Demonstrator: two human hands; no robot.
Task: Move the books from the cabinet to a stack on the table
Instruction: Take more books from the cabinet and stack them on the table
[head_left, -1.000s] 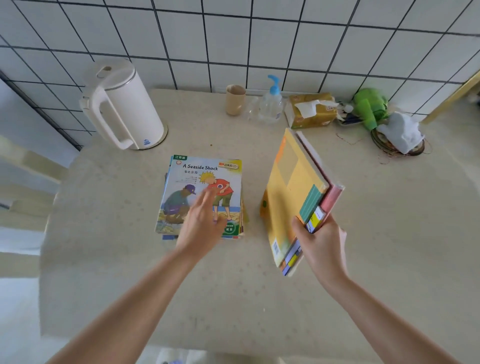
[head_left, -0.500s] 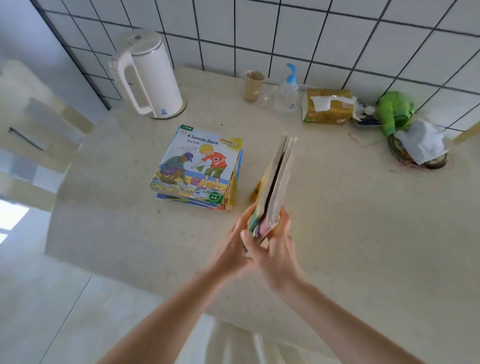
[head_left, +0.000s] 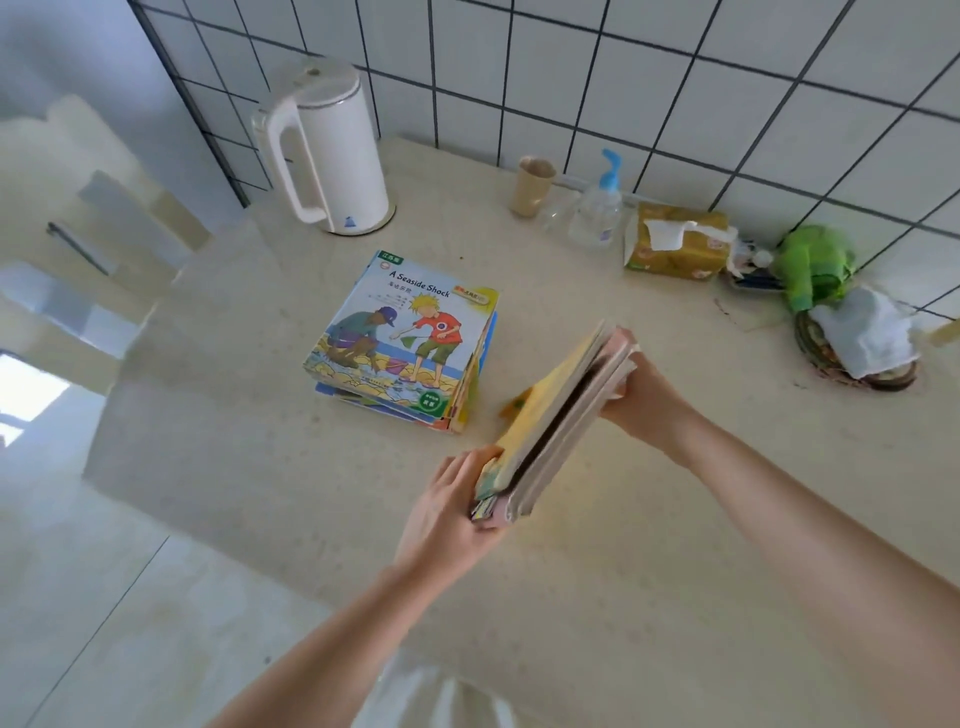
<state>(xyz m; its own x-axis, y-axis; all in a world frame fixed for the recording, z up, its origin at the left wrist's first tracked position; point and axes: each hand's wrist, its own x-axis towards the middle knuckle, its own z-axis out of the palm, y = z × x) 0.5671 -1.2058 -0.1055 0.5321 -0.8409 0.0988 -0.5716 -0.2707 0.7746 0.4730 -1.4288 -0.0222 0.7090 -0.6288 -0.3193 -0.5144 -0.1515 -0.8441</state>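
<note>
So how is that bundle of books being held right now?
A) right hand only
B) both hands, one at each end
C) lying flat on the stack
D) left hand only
B: the left hand grips the near end of the bundle of books, the right hand the far end.

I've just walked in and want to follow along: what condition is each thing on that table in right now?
Stack of books: lying flat on the table, untouched.
Bundle of books: held on edge above the table.
Left hand: grips the bundle's near end.
Right hand: grips its far end.
Kettle: upright, lid shut.
Cup: upright.
Pump bottle: upright.
Tissue pack: open, one tissue sticking out.
</note>
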